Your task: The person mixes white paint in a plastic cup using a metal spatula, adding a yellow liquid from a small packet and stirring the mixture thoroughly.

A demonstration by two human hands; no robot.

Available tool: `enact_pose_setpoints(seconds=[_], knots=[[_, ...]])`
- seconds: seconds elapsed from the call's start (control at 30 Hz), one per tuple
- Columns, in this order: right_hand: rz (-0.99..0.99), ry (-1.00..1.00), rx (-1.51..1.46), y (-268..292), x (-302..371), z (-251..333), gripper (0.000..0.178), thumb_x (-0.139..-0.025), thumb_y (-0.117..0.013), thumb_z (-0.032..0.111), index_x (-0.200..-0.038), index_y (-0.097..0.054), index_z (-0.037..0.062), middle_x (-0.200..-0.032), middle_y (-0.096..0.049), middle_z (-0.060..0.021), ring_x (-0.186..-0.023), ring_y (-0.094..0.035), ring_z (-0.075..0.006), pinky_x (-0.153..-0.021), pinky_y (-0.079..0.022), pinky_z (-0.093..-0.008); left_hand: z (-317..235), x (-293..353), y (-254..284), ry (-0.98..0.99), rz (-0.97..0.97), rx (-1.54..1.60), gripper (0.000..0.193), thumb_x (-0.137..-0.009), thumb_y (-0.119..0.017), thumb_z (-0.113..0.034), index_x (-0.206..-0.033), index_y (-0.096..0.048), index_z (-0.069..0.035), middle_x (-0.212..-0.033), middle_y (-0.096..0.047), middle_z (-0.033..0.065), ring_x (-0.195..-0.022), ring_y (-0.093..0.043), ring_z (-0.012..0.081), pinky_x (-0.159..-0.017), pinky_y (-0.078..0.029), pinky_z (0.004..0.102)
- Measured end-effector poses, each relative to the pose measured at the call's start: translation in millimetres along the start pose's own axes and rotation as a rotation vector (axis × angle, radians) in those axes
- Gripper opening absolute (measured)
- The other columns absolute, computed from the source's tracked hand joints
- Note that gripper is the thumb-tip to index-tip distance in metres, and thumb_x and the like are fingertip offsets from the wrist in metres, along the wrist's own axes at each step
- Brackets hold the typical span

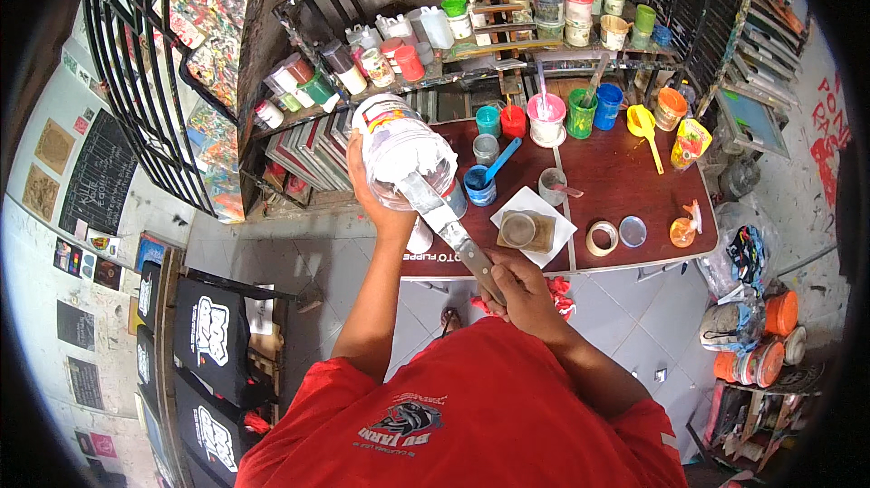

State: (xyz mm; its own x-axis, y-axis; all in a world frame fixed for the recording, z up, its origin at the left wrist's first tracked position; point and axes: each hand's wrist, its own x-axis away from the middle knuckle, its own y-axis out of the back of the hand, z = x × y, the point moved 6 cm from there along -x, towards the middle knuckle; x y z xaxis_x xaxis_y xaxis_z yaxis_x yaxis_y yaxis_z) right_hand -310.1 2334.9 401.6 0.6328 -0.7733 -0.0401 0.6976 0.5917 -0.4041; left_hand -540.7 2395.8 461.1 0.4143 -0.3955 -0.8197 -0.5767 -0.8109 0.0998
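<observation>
I see the left hand (pixel 367 187) wrapped around a tilted white paint jar (pixel 401 148) while the right hand (pixel 517 284) grips a palette knife (pixel 444 216) dipping into its mouth

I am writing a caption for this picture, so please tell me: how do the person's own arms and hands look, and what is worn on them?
Both forearms are bare. The left hand and the right hand wear no gloves; no rings, watch or bracelet can be seen. The short sleeves belong to a red T-shirt, which has a small dark printed emblem on the chest.
</observation>
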Motion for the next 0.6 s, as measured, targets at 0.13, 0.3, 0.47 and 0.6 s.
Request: enact_pose_setpoints(seconds=[0.13,0.3,0.47,0.6], knots=[[-0.006,0.051,0.119,3,1,3,0.026,-0.106,-0.044,0.019,-0.099,-0.058,-0.0017,-0.072,-0.055,-0.0009,-0.053,-0.044,-0.0039,-0.046,-0.034,-0.0228,3,3,4,0.016,0.006,-0.014,0.089,-0.067,-0.085,-0.025,-0.141,-0.042,-0.002,-0.142,-0.048,0.0211,-0.131,-0.047,0.0374,-0.111,-0.035,0.0437],[0.022,0.11,0.22,20,-4,1,0.026,-0.105,-0.047,0.018,-0.107,-0.06,-0.0037,-0.072,-0.055,-0.0013,-0.054,-0.045,-0.0039,-0.047,-0.035,-0.0223,-9,2,4,-0.031,0.081,-0.091,0.082,-0.071,-0.084,-0.014,-0.14,-0.043,0.001,-0.135,-0.052,0.0134,-0.121,-0.053,0.0226,-0.105,-0.04,0.0344],[-0.026,0.091,0.239,26,-9,-1,0.029,-0.104,-0.049,0.017,-0.12,-0.059,-0.0052,-0.07,-0.056,-0.002,-0.053,-0.045,-0.0039,-0.048,-0.037,-0.022,6,3,5,0.076,0.102,-0.07,0.085,-0.066,-0.086,-0.022,-0.138,-0.046,0.0,-0.136,-0.053,0.021,-0.125,-0.052,0.0377,-0.107,-0.04,0.0434],[-0.037,0.122,0.265,17,-14,-3,0.025,-0.104,-0.049,0.017,-0.11,-0.06,-0.0047,-0.069,-0.055,-0.0015,-0.053,-0.045,-0.0038,-0.048,-0.038,-0.0221,17,6,4,0.122,0.106,-0.041,0.085,-0.067,-0.086,-0.02,-0.138,-0.046,0.0,-0.135,-0.054,0.0207,-0.124,-0.053,0.0357,-0.106,-0.041,0.0422]])
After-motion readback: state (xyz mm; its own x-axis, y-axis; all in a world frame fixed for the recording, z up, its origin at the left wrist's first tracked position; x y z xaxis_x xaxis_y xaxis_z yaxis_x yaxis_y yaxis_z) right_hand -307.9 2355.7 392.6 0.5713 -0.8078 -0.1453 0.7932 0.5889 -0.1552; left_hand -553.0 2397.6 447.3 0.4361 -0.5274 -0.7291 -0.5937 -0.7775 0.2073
